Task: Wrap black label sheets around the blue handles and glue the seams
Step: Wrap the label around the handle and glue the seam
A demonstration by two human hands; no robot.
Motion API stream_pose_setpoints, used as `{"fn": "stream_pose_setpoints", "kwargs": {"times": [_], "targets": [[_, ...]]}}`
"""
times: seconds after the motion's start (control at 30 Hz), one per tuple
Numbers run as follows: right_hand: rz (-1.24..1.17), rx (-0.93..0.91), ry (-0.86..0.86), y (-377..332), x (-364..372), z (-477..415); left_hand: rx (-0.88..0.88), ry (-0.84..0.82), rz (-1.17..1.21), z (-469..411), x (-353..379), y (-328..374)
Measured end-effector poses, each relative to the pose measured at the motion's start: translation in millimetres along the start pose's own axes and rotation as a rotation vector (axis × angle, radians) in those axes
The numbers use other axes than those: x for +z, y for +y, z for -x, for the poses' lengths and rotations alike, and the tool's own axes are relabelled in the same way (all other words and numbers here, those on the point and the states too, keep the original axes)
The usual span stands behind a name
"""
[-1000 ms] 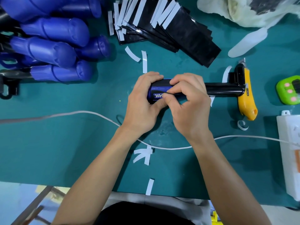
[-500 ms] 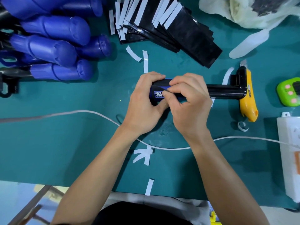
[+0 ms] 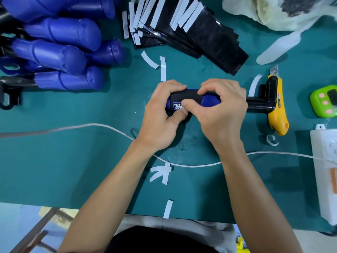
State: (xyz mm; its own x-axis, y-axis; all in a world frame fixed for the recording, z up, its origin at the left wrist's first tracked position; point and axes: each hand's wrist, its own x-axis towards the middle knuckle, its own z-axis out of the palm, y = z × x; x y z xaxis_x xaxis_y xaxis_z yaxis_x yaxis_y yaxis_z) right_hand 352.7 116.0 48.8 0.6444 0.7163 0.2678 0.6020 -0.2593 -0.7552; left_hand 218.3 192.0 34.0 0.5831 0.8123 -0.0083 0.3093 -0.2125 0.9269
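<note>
Head view: handle (image 3: 209,101) is held sideways at mid-counter (image 3: 73,157), label (image 3: 187,96) wrapped around it. Left hand (image 3: 160,117) fingers (image 3: 173,85) are curled round its left end; right hand (image 3: 222,114) fingers (image 3: 209,88) are pinched on the label.

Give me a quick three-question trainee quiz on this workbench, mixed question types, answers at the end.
1. True or false: the left hand and right hand both grip the blue handle.
2. The yellow utility knife lies: A) left of the hands, B) right of the hands, C) under the left hand.
3. Fill in: the pile of spare handles lies on the table at the far ____.
Key: 1 true; 2 B; 3 left.
</note>
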Motion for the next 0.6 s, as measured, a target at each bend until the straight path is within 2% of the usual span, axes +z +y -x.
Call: {"fn": "stream_pose_setpoints", "kwargs": {"times": [0.23,0.4,0.6], "targets": [[0.004,0.086,-0.047,-4.5,-2.9,-0.2,-0.063,-0.024,0.190,-1.6,-5.0,2.2],[0.033,0.084,-0.057,-2.7,-2.6,-1.6,-0.040,-0.031,0.145,-3.5,-7.1,0.1],[-0.016,0.044,-0.149,7.7,-15.9,-0.5,0.022,-0.035,0.087,-2.2,-6.9,-2.8]]}}
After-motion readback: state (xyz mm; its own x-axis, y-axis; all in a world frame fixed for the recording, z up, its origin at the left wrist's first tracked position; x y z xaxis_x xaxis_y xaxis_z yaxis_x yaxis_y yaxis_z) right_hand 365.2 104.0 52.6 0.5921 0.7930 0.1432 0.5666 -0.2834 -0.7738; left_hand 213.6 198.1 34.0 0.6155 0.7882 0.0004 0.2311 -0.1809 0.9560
